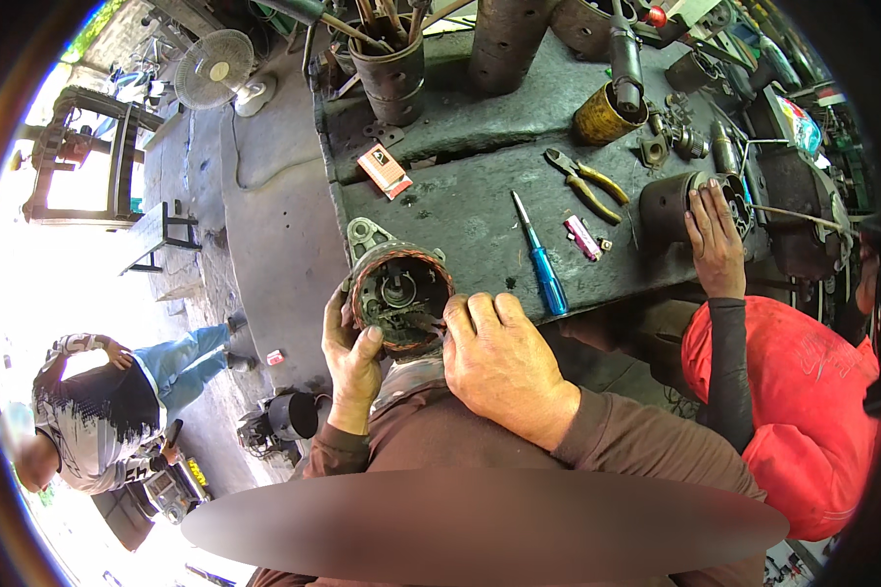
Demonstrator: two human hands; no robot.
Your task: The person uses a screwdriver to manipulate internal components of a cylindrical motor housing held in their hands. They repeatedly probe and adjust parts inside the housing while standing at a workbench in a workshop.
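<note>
An open alternator housing [368,235], its grey mounting ear pointing away from me, is held in front of my chest at the bench edge. A ring of copper windings [439,271] lines its mouth, and a dark cavity with a round metal seat shows inside. My left hand [352,370] is wrapped round the left side, thumb at the near rim. On the right rim, my right hand [504,357] is closed with its fingertips at the windings. Its knuckles hide what the fingers pinch. A blue-handled screwdriver [548,279] lies on the bench to the right.
Yellow-handled pliers [589,186], a red-and-white box [385,171] and a pink packet [582,238] lie on the dark bench [470,210]. Farther back stand a yellow can [597,127] and a tool-filled pot [390,83]. A red-shirted co-worker [803,391] touches a metal cylinder [664,205].
</note>
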